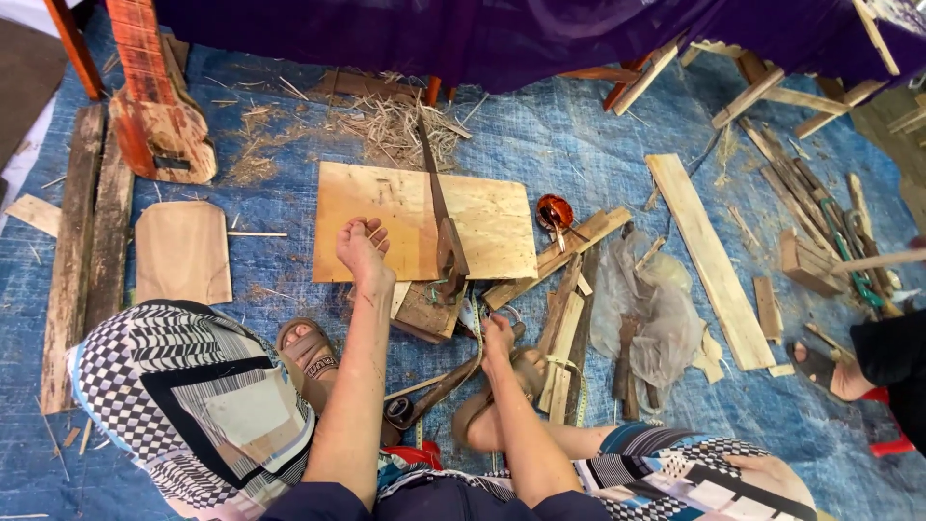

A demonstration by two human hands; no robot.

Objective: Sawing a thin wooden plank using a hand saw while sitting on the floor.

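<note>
Left hand [362, 253] on plywood sheet [386, 236], wood scraps [569, 318] beside right hand [499, 338]

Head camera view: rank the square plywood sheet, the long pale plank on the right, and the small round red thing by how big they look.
1. Plywood sheet, largest.
2. Long pale plank, narrower but comparably long.
3. Round red thing, by far the smallest.
All lie on the blue tarp at similar distance, so the order looks safe.

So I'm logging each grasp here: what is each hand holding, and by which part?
The left hand holds nothing; it presses flat on the plywood sheet near its lower edge. The right hand closes around the measuring tape, at the strip's lower part.
</note>
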